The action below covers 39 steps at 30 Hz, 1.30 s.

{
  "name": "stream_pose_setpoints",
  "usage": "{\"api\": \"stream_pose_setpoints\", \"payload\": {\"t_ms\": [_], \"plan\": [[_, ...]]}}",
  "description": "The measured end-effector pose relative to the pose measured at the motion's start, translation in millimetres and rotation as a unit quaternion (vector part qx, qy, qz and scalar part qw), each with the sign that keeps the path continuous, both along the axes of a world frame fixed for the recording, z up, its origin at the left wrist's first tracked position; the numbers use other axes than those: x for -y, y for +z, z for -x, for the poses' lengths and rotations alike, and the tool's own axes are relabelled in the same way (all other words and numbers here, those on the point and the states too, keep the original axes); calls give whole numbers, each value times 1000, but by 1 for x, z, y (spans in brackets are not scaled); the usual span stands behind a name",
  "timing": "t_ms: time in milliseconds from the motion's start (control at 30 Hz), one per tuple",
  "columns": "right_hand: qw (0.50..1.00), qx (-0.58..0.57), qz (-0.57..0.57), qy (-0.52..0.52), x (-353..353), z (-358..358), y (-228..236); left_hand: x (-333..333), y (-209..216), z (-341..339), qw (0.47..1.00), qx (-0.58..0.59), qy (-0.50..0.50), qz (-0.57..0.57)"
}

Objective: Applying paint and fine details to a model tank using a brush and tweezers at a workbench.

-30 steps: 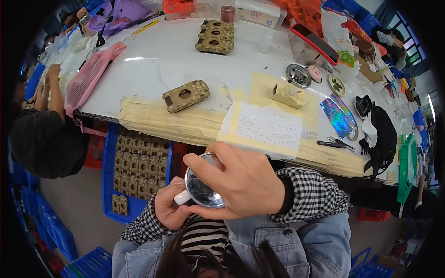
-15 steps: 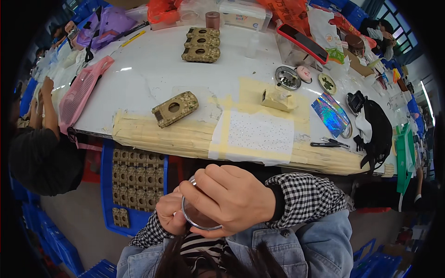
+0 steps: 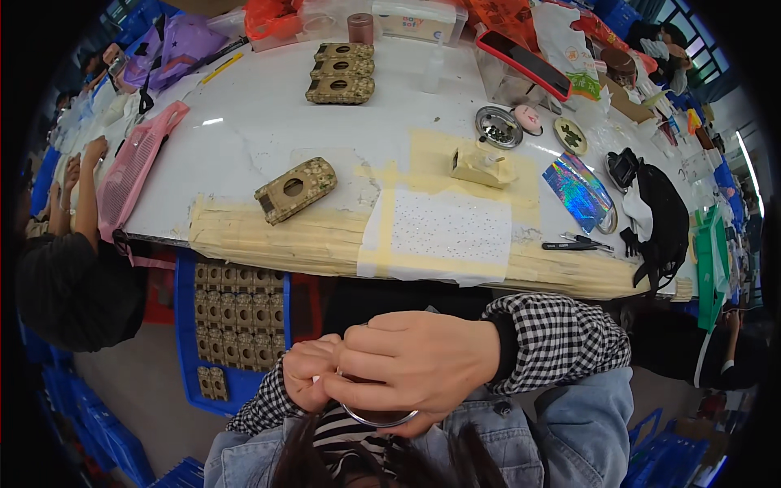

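Close to my body, just off the table's near edge, my two hands meet. My right hand [image 3: 416, 362] curls over a round silver-rimmed object [image 3: 381, 422], covering most of it. Only its lower rim shows, so I cannot tell its exact kind. Tucked against the right fingers, my left hand [image 3: 311, 376] is closed, and a small white bit peeks from it; what it holds is mostly hidden. On the table ahead lies a single camouflage-painted toy tank hull [image 3: 295, 190] with a round hole. Right of it is a white sheet dotted with tiny specks [image 3: 451, 232].
A blue crate [image 3: 186, 333] with rows of tank hulls sits below left. More hulls [image 3: 340, 71] stand at the back. A yellowish block [image 3: 482, 166], round tins [image 3: 499, 128], tweezers [image 3: 573, 244], a red-cased phone [image 3: 525, 63] and a black bag [image 3: 661, 220] lie rightward. A co-worker [image 3: 77, 276] sits left.
My right hand has turned and shifted slightly right and down, covering more of the round object. The left hand stays close against it. The whole view has shifted a little.
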State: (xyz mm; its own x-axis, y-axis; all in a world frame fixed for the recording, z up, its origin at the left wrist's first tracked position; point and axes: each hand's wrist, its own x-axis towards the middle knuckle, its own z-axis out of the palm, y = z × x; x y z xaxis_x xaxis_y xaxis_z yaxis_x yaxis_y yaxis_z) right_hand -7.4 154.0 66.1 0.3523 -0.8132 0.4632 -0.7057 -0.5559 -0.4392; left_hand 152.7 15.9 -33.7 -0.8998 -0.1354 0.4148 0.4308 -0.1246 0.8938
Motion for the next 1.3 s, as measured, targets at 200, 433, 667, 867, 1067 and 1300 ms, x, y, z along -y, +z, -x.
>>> {"api": "stream_pose_setpoints", "payload": {"t_ms": [200, 433, 667, 867, 1067, 1300], "plan": [[959, -145, -122, -210, -13, -12, 21, -1, 2, 7, 995, 36, 85, 33], [995, -58, -37, -71, -3, 12, 21, 8, 0, 17, 1000, 23, 17, 12], [977, -67, -62, -194, -15, -4, 21, 17, 4, 26, 996, 0, 4, 90], [997, 12, -5, -79, -16, 10, 17, -4, 7, 37, 999, -41, 9, -6], [996, 25, -6, -90, -25, 7, 29, -20, 6, 51, 971, -77, -126, -189], [977, -13, 107, -185, -40, -1, 25, -4, 27, 57, 987, -23, -155, -25]]}}
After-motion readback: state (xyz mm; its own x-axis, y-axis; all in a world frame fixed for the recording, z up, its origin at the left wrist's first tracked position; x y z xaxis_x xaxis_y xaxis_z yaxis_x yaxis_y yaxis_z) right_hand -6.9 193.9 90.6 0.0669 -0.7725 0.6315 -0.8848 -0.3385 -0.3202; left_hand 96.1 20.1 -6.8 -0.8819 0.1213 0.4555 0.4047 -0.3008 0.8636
